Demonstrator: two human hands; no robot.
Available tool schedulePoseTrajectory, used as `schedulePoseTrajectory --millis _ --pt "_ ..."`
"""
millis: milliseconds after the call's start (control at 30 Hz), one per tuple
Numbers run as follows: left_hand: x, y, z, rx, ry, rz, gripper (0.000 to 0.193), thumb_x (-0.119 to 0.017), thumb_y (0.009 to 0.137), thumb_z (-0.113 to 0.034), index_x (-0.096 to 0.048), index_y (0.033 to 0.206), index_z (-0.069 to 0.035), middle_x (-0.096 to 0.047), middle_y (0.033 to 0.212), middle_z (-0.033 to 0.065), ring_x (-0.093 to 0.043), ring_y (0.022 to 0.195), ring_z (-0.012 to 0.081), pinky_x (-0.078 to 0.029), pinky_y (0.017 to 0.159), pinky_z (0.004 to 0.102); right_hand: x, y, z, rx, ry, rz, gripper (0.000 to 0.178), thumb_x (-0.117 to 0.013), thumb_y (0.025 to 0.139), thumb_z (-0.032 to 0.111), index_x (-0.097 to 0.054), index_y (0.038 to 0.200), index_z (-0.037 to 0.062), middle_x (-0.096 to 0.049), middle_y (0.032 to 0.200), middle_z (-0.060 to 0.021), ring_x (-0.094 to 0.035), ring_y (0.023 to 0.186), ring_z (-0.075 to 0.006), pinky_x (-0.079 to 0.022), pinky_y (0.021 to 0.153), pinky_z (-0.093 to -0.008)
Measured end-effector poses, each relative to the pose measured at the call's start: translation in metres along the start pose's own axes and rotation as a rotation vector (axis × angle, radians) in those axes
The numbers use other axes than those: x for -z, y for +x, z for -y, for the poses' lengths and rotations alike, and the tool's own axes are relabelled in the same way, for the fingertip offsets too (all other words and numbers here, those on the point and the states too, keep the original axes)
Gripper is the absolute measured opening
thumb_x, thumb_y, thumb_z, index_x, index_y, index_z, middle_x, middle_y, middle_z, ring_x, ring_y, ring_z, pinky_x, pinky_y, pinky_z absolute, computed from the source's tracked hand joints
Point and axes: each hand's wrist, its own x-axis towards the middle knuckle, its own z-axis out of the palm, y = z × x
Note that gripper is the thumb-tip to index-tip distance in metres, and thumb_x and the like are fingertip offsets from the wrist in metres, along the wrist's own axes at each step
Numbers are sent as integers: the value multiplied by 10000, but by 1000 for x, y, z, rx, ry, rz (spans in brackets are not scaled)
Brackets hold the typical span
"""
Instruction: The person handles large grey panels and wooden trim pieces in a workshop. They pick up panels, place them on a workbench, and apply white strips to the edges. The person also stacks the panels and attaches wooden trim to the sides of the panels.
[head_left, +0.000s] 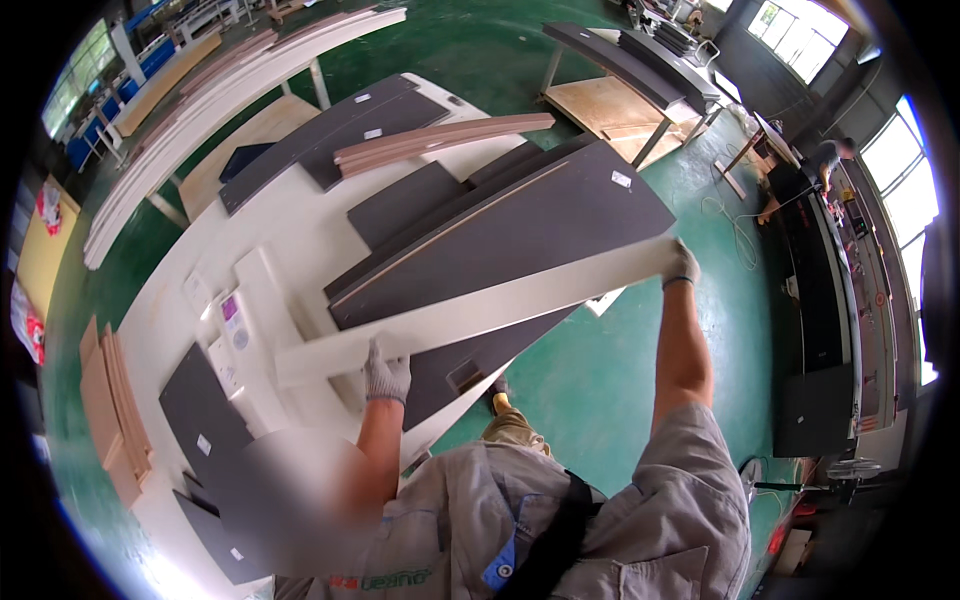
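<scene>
A long, narrow white board spans the view in front of me, slanting from lower left up to the right. My right hand, in a pale work glove, is wrapped round its right end. Farther left, my gloved left hand grips the board's near edge. Beneath the board lies a large dark grey panel with a small white label, on a white worktable. The board's left end is over a white box-like piece, and its outline there is slightly blurred.
Brown strips and more dark panels lie on the worktable. Long white boards rest on a rack at far left. A bench with dark panels stands at the back. Another person is beside a long dark machine at right.
</scene>
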Motion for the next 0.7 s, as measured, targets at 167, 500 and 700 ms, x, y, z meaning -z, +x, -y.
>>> schedulePoseTrajectory --millis 167,500,700 --pt "-12 3 45 -88 -42 -128 470 -636 1041 -304 -534 1410 -32 -618 1416 151 -566 1349 312 -482 1155 495 -169 37 -81 64 -476 -44 671 -863 804 138 -575 1381 -50 -678 1294 -174 -667 1113 -271 -557 862 -369" --pt "-107 -12 76 335 689 -78 436 -564 1070 -346 -602 1209 64 -703 1082 219 -715 985 348 -605 874 490 -93 282 -79 14 -1460 523 1016 -731 829 701 -495 1500 -26 -645 1343 -255 -617 1254 -288 -485 1033 -396" --pt "-33 -41 -10 -1279 1547 -1171 449 -681 986 -303 -609 1263 43 -710 1139 229 -680 1071 399 -544 973 391 -152 229 -89 519 -1841 155 1051 -710 782 777 -498 1538 79 -448 1583 -229 -462 1448 -367 -419 1153 -442"
